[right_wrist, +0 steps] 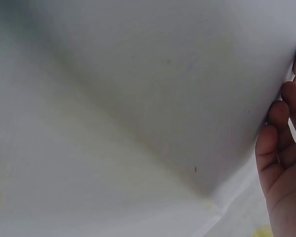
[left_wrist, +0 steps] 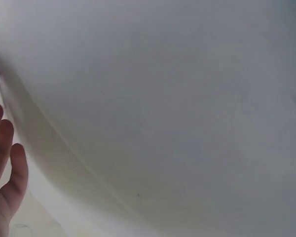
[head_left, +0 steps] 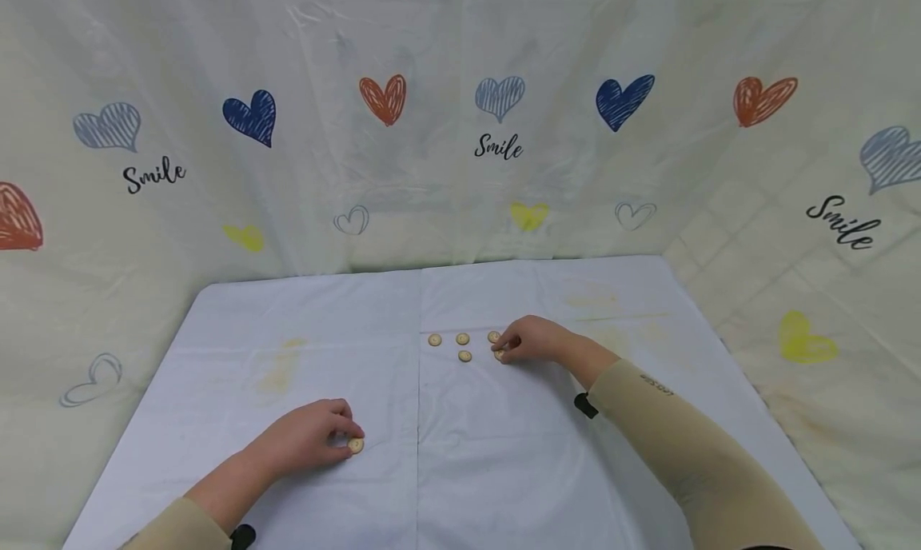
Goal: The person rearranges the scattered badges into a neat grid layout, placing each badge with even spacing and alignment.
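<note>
My left hand [head_left: 309,436] pinches a small round wooden disc [head_left: 356,445] between thumb and fingertips, low over the cloth at the near left of centre. Farther off, my right hand [head_left: 536,340] has its thumb and finger on another wooden disc [head_left: 500,356], partly covered by the fingertips. Just behind that one lies a disc [head_left: 494,336] close to the fingers. To its left are three more: one disc [head_left: 463,338] in the back row, a disc [head_left: 435,340] at the row's left end, and a disc [head_left: 464,356] in front. Both wrist views show mostly cloth and some fingers [left_wrist: 18,170].
A white cloth [head_left: 374,318] with a crease down the middle and faint yellow stains covers the table. Behind and at both sides hangs a pale curtain [head_left: 432,174] printed with hearts and the word Smile.
</note>
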`<state>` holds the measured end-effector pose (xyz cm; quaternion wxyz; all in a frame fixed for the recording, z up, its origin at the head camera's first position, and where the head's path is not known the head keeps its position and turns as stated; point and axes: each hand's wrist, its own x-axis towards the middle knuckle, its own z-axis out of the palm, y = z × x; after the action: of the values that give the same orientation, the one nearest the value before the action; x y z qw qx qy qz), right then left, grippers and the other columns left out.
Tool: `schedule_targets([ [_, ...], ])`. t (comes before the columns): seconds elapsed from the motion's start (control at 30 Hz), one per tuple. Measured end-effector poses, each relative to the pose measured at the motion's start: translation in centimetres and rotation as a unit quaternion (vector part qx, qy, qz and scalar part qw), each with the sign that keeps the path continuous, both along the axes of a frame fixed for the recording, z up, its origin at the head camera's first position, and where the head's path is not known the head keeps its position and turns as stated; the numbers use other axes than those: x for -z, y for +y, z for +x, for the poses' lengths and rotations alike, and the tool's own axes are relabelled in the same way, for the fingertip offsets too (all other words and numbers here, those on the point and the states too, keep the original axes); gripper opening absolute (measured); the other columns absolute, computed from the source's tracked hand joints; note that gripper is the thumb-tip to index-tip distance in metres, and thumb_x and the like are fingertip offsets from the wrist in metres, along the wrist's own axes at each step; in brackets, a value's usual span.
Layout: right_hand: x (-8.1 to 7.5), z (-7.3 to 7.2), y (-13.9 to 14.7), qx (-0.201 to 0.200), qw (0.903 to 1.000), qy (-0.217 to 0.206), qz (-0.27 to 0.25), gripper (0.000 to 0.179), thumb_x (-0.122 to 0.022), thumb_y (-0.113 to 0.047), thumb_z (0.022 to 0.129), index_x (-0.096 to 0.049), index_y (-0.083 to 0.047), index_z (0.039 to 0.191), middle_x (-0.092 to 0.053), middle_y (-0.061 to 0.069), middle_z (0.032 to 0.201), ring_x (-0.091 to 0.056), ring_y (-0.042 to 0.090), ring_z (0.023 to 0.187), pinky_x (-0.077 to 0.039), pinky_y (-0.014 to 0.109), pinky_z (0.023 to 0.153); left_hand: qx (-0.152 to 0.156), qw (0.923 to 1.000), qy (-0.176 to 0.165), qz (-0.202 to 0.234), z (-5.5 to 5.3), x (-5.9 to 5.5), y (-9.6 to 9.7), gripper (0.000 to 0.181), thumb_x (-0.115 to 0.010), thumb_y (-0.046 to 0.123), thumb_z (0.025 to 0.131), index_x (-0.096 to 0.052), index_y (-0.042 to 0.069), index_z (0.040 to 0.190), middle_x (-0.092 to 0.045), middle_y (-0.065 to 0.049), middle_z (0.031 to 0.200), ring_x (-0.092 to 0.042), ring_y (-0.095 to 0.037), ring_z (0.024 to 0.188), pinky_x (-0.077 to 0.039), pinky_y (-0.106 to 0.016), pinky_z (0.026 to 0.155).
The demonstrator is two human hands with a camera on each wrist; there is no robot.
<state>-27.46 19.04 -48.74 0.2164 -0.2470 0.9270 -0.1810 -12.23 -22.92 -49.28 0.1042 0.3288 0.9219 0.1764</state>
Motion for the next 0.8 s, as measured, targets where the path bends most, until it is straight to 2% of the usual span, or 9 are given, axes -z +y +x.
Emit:
schedule_targets([
  [0.13, 0.0, 0.0, 0.0, 0.002, 1.0000, 0.001, -0.001, 0.024, -0.079, -0.028, 0.086, -0.078, -0.026, 0.110, -0.066, -0.013, 0.088, -0.053, 0.008, 0.078, -0.045, 0.029, 0.074, 0.010, 0.9993, 0.030, -0.017, 0.1, -0.2, 0.3, 0.013, -0.078, 0.025, 0.084, -0.078, 0.030, 0.096, -0.054, 0.015, 0.097, -0.051, -0.003, 0.083, -0.047, -0.028, 0.068],
  [0.27, 0.0, 0.0, 0.0, 0.003, 1.0000, 0.001, -0.003, 0.024, -0.079, -0.027, 0.086, -0.078, -0.026, 0.109, -0.065, -0.013, 0.087, -0.053, 0.009, 0.077, -0.045, 0.029, 0.073, -0.008, 0.9988, 0.036, -0.031, 0.0, -0.3, 0.3, 0.011, -0.079, 0.028, 0.084, -0.078, 0.030, 0.095, -0.053, 0.014, 0.099, -0.051, -0.005, 0.085, -0.048, -0.031, 0.072],
  [0.37, 0.1, 0.0, 0.0, 0.003, 1.0000, 0.001, -0.003, 0.023, -0.079, -0.027, 0.086, -0.078, -0.026, 0.109, -0.066, -0.013, 0.088, -0.053, 0.008, 0.077, -0.045, 0.028, 0.073, -0.020, 0.9988, 0.038, -0.023, -0.5, -0.2, 0.5, 0.012, -0.079, 0.028, 0.084, -0.077, 0.029, 0.096, -0.054, 0.013, 0.100, -0.054, -0.006, 0.087, -0.049, -0.033, 0.075],
  [0.53, 0.0, 0.0, -0.1, 0.009, 0.9999, -0.005, -0.002, 0.023, -0.079, -0.026, 0.086, -0.078, -0.025, 0.109, -0.066, -0.013, 0.088, -0.053, 0.009, 0.077, -0.045, 0.028, 0.073, -0.036, 0.9987, 0.031, -0.016, -2.0, 0.3, 1.4, 0.013, -0.077, 0.031, 0.086, -0.076, 0.030, 0.098, -0.055, 0.015, 0.102, -0.055, -0.005, 0.090, -0.049, -0.032, 0.079],
  [0.8, 0.3, -0.1, 0.0, 0.013, 0.9998, -0.010, -0.007, 0.023, -0.079, -0.026, 0.085, -0.078, -0.027, 0.109, -0.066, -0.014, 0.089, -0.054, 0.008, 0.078, -0.046, 0.028, 0.073, -0.049, 0.9985, 0.022, -0.011, -5.1, 0.5, 4.4, 0.013, -0.077, 0.032, 0.085, -0.077, 0.028, 0.098, -0.055, 0.014, 0.099, -0.055, -0.007, 0.089, -0.048, -0.031, 0.081],
])
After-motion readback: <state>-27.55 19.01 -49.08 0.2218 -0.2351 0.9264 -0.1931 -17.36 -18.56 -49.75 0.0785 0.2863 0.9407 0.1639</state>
